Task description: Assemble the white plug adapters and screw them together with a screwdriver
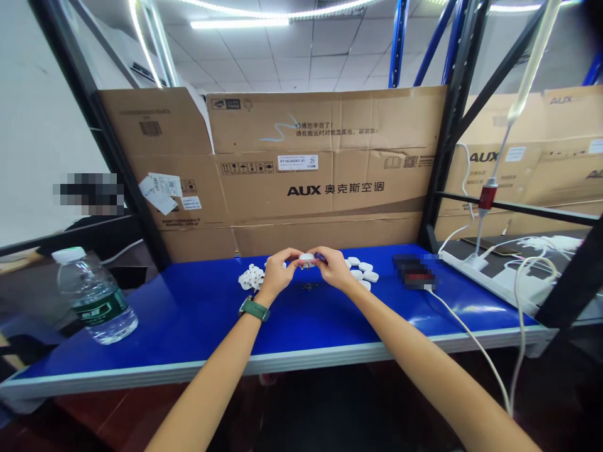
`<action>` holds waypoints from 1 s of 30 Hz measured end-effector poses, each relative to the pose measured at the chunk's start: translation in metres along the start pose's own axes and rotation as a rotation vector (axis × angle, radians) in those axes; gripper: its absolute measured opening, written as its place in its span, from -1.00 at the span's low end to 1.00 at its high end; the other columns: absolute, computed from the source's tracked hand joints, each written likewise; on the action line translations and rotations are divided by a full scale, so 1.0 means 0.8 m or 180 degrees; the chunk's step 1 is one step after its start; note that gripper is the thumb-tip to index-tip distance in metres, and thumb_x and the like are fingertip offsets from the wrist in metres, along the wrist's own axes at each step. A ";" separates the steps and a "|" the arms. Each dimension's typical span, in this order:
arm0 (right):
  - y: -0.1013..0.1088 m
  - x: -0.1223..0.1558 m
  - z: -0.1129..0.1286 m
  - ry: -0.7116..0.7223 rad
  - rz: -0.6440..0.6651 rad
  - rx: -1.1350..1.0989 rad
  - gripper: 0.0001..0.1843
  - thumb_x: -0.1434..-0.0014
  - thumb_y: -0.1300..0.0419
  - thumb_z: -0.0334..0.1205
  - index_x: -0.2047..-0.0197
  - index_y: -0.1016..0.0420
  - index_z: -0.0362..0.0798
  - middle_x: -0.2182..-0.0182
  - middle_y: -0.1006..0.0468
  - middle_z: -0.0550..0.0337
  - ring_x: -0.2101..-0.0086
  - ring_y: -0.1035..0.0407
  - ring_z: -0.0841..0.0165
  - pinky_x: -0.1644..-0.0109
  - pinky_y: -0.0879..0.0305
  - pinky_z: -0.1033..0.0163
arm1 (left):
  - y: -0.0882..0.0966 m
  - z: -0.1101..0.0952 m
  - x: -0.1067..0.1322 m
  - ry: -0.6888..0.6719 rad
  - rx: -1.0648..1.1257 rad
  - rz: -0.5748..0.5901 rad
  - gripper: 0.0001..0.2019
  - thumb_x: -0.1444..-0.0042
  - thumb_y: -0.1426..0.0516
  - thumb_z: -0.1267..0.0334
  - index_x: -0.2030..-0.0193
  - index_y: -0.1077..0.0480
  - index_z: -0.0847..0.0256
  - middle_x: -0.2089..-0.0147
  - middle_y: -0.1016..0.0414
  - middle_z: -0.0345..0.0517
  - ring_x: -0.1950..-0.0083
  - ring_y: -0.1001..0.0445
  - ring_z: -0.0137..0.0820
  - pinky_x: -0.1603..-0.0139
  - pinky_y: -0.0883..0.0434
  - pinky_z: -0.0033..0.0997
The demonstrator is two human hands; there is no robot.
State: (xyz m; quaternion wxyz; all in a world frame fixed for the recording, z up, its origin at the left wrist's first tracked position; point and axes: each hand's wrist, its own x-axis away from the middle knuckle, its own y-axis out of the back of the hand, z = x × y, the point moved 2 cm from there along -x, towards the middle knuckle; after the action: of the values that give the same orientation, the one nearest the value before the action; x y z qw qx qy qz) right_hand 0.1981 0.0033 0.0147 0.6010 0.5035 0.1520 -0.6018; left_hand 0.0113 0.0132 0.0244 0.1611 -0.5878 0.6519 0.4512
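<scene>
Above the blue tabletop, my left hand [279, 271] pinches a small white plastic piece [307, 258] between thumb and fingertips. My right hand [333, 266] meets it from the other side, its fingers closed around a small dark purple object [320, 257] whose kind is mostly hidden. Below the hands lies a little cluster of dark, thin bits, perhaps screws [309, 286]. White parts with small dots [252, 277] are heaped beside my left hand. Several smooth white rounded pieces [370, 276] lie to the right of my right hand.
A water bottle [97, 298] stands at the table's left end. On the right are a blurred dark device [414, 273] with a white cable [471, 336] and a power strip [475, 262]. A cardboard panel [330, 135] stands along the back. Beyond the left post, another person [97, 216] is partly visible.
</scene>
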 end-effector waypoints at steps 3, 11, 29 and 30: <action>0.000 -0.002 -0.002 -0.0266 0.0045 -0.0027 -0.79 -0.31 -0.16 -0.25 0.07 -0.58 -0.07 0.19 -0.67 0.08 0.21 -0.53 0.27 0.08 -0.36 0.25 | -0.004 0.007 0.000 0.0217 0.0091 0.0058 -0.73 -0.22 -0.22 0.04 0.15 -0.57 0.20 0.22 -0.66 -0.08 0.22 -0.62 -0.27 0.12 -0.53 -0.33; 0.000 -0.004 -0.019 -0.0766 0.0298 0.0415 -0.76 -0.33 -0.19 -0.16 0.07 -0.61 -0.08 0.23 -0.68 0.07 0.23 -0.53 0.27 0.10 -0.33 0.25 | -0.008 0.035 -0.003 0.0704 0.0215 0.0343 -0.67 -0.21 -0.19 -0.01 0.11 -0.55 0.21 0.22 -0.65 -0.04 0.26 -0.62 -0.25 0.15 -0.54 -0.29; -0.014 0.018 -0.041 -0.0843 0.1704 0.1597 -0.89 -0.09 -0.39 -0.30 0.25 -0.67 0.01 0.29 -0.67 0.06 0.26 -0.56 0.20 0.25 -0.33 0.27 | 0.013 0.073 0.011 0.1098 -0.1905 0.0613 -0.82 -0.17 -0.13 0.28 0.32 -0.59 0.12 0.27 -0.64 0.02 0.19 -0.57 -0.17 0.12 -0.38 -0.30; -0.012 0.018 -0.040 -0.0841 0.1676 0.1608 -0.89 -0.11 -0.37 -0.30 0.24 -0.67 0.00 0.29 -0.68 0.05 0.25 -0.56 0.19 0.23 -0.34 0.27 | 0.013 0.072 0.010 0.1082 -0.1880 0.0620 -0.81 -0.19 -0.12 0.27 0.28 -0.59 0.12 0.25 -0.65 0.02 0.19 -0.57 -0.18 0.13 -0.39 -0.32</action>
State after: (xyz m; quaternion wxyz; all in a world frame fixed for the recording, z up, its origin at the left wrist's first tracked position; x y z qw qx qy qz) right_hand 0.2063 0.0229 -0.0150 0.6064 0.5756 -0.2143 -0.5051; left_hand -0.0183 0.0521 -0.0082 -0.1703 -0.6108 0.5638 0.5293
